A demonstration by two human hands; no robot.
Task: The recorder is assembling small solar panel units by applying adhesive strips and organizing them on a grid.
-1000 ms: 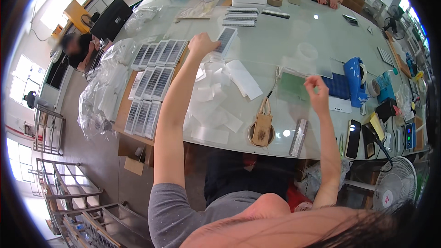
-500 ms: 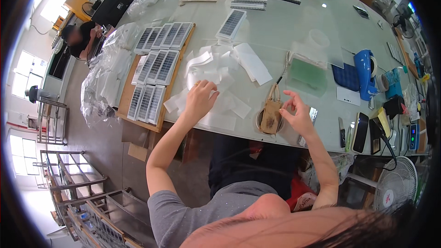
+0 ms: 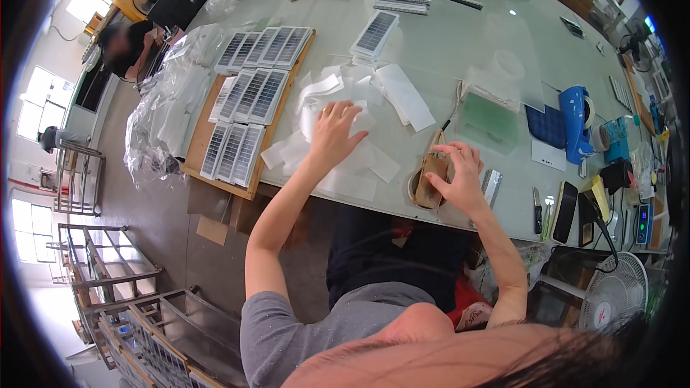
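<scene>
My left hand, fingers spread and thumb apart, hovers over or rests on a loose pile of white paper strips; exact contact is unclear. Over a worn brown block my right hand curves, thumb and fingers apart and nothing visibly gripped. A dark cord leads from the block's far end, and a round rim shows beneath it. Small solar panels with white frames lie in rows on a wooden board to the left. Beyond the paper lies another stack of panels.
Right of the paper sit a white sheet stack and a green mat. Farther right are a blue tape dispenser, a knife and a fan. Plastic wrap lines the left side. Another person works beyond it.
My left hand has shifted up and right over the paper pile. My right hand has come in from the right side of the brown block to over it, its pinched fingers spreading.
</scene>
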